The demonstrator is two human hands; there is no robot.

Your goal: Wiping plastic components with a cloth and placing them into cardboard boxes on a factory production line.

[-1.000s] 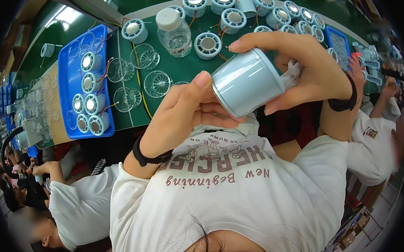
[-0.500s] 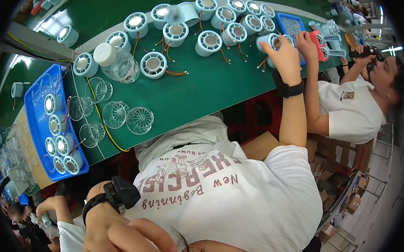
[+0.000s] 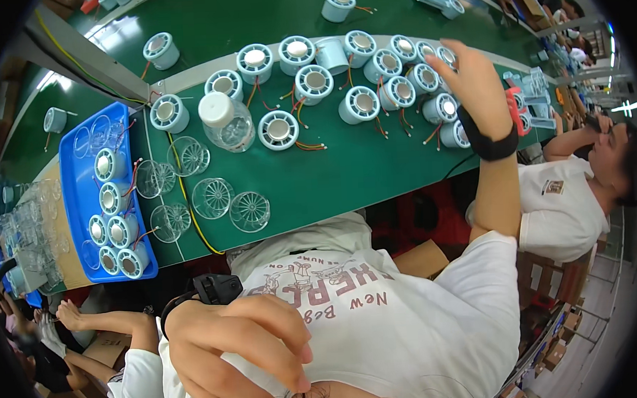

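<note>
My right hand [image 3: 477, 90] reaches over the far right of the green table, thumb and forefinger spread, with no object visible between them. Its other fingers are partly hidden. Close to it are light-blue round housings [image 3: 440, 109] with slotted rims, silver discs and thin coloured wires. One more housing [image 3: 453, 136] is partly covered by my wrist. My left hand [image 3: 243, 343] is raised at the lower edge, away from the table, fingers loosely bent and somewhat apart beside a few strands of hair. I see nothing in it, though its thumb is hidden.
A clear jar with a white lid [image 3: 217, 110] stands left of centre. Several clear ribbed cups [image 3: 212, 198] lie in front. A blue tray [image 3: 72, 205] at left holds more housings. A red fixture [image 3: 519, 109] and a co-worker [image 3: 560, 208] are at right.
The view has shifted, carrying the table things right and down. My right hand has moved from a front housing toward the back row. The co-worker's hand beside mine is no longer visible.
</note>
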